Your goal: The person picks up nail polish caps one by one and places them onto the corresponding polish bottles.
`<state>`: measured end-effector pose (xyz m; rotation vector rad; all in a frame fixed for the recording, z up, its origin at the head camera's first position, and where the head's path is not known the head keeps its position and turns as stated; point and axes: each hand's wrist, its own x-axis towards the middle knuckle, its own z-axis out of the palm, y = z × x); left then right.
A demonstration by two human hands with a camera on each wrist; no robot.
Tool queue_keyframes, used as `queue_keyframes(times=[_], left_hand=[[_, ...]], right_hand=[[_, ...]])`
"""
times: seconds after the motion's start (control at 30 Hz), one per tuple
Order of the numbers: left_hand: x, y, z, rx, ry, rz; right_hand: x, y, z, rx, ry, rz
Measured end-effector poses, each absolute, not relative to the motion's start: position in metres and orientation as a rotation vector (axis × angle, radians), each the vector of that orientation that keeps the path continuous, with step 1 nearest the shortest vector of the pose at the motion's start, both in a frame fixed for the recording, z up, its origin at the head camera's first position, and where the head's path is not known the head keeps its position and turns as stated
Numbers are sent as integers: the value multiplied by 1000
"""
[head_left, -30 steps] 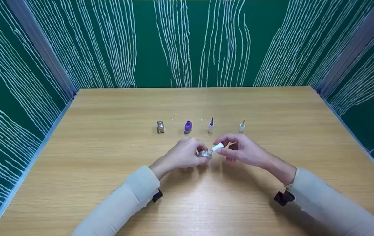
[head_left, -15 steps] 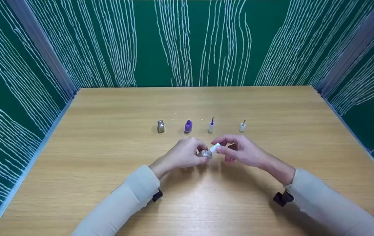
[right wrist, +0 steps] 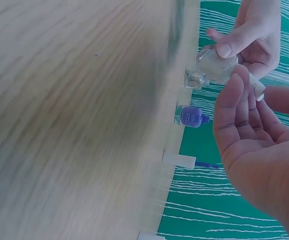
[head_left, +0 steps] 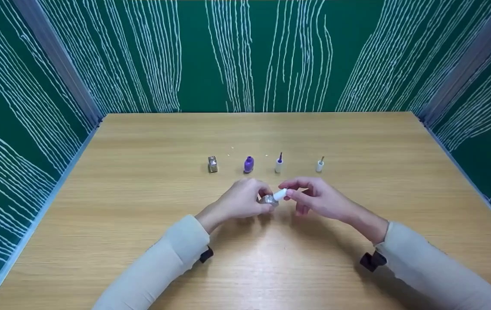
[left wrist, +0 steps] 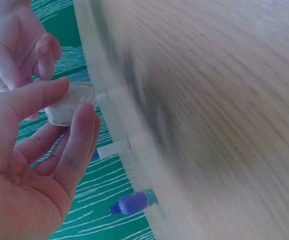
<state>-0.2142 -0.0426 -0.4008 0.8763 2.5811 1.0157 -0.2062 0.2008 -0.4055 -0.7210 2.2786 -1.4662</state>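
White cap [head_left: 280,194] has neared clear bottle [right wrist: 214,65]; right hand [head_left: 319,198] pinches cap, left hand [head_left: 241,199] bottle; purple bottle [head_left: 249,164] beyond.

Bright, diffuse light, pale glare on the near tabletop [head_left: 267,275], soft-edged shadows, hazy, washed-out, slightly blurred wrist views

A purple bottle [right wrist: 190,116] is bearing a small patch of pale print [right wrist: 193,118] on its side in the right wrist view, the lettering showing too small and blurred to read; no word, brand or number is coming through legibly in any of the three views.
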Motion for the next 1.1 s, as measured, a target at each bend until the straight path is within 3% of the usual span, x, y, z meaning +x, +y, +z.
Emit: queue_keyframes(times=[1.1], left_hand=[[-215, -45, -396, 871, 2584, 1038]], right_hand=[[-210, 198, -406, -712, 2316, -1481]])
